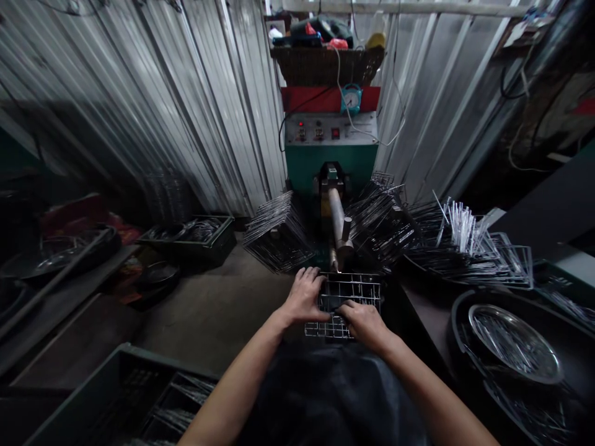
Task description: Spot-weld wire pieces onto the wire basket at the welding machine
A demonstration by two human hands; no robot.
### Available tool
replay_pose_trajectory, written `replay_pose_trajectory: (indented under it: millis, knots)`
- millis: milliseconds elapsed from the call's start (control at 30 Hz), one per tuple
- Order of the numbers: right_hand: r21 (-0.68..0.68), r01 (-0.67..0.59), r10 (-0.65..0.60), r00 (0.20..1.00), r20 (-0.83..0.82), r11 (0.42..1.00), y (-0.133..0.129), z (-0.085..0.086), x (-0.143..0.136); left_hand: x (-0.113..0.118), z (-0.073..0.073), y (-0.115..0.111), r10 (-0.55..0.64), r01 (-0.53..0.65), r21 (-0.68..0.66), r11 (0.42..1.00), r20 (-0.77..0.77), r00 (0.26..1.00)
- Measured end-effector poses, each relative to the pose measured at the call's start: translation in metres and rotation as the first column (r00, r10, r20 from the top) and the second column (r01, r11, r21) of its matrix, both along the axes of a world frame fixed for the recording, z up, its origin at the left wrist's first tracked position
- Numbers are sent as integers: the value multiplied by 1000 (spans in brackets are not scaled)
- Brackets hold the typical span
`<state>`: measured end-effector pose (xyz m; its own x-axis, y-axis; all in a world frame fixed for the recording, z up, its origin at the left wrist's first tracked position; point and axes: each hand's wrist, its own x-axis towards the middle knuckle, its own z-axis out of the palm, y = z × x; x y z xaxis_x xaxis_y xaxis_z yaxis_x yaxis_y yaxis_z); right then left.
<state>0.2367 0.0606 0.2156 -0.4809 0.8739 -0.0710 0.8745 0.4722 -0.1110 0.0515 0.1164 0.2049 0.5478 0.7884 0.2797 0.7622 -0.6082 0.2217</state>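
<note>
A small wire grid rack [353, 292] lies in front of me, just below the tip of a green welding machine's arm [338, 223]. My left hand [304, 296] grips the rack's left edge with fingers curled over the wires. My right hand [365, 321] presses on the rack's near right part, fingers laid over the wires. Both forearms reach forward over my dark lap.
Stacks of finished wire racks stand left [277, 234] and right [383, 223] of the machine arm. Loose wire frames and rods [469, 244] pile at the right, with a round metal bowl of wires [514, 344] nearer. Dark crates [190, 238] sit left; corrugated metal wall behind.
</note>
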Motion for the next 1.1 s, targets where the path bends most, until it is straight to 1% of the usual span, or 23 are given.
replay_pose_trajectory:
  millis: [167, 333, 533, 667, 767, 967, 1033, 1100]
  knots:
    - [5, 7, -7, 1000, -6, 1000, 8, 1, 1, 1, 3, 8, -3, 3, -25, 1000, -9, 1000]
    - [-5, 36, -36, 999, 1, 999, 18, 5, 2, 4, 4, 20, 13, -14, -44, 999, -7, 1000]
    - [25, 61, -61, 998, -4, 998, 25, 10, 2, 6, 6, 30, 11, -11, -81, 997, -3, 1000]
    - [50, 63, -63, 998, 13, 997, 22, 6, 3, 7, 6, 31, 10, -10, -102, 995, -1, 1000]
    - [83, 72, -72, 997, 1, 994, 25, 2, 2, 8, 5, 37, 35, -34, -93, 995, 4, 999]
    - [188, 135, -129, 991, -42, 973, 46, -4, 0, 13, 6, 61, 71, -70, -91, 993, 10, 997]
    - [222, 167, -152, 985, -83, 961, 47, -8, 1, 13, 7, 64, 59, -58, -81, 995, 7, 998]
    - [263, 229, -195, 969, -149, 937, 44, -14, 6, 13, 7, 65, 45, -44, -69, 997, 16, 999]
